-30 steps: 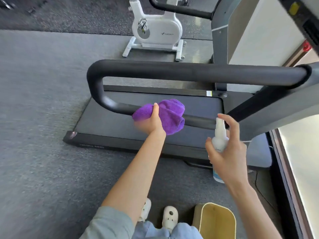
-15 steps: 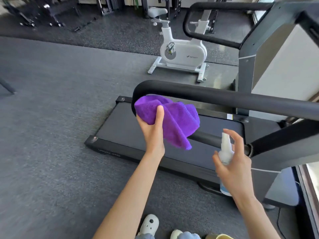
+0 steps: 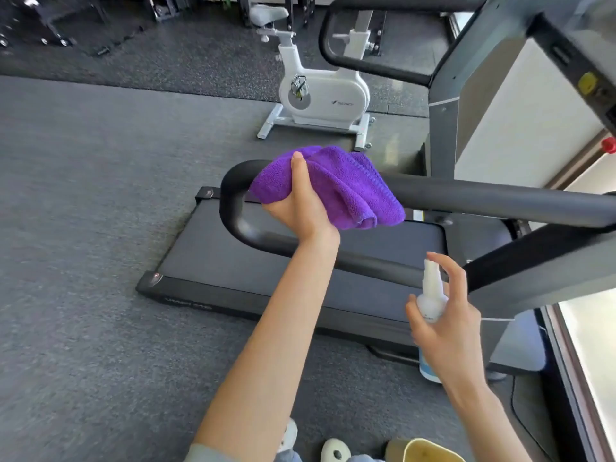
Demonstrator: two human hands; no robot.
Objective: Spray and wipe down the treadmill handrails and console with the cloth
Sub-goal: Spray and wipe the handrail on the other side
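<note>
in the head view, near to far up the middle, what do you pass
white shoes → left hand gripping the purple cloth on the handrail → white exercise bike

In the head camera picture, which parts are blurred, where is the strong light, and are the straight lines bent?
Head view: the purple cloth and left hand are fairly sharp; the floor at the left edge and the console at top right are smeared by motion. Bright daylight washes out the window at lower right. The wide lens bows the handrail and the treadmill deck.
</note>
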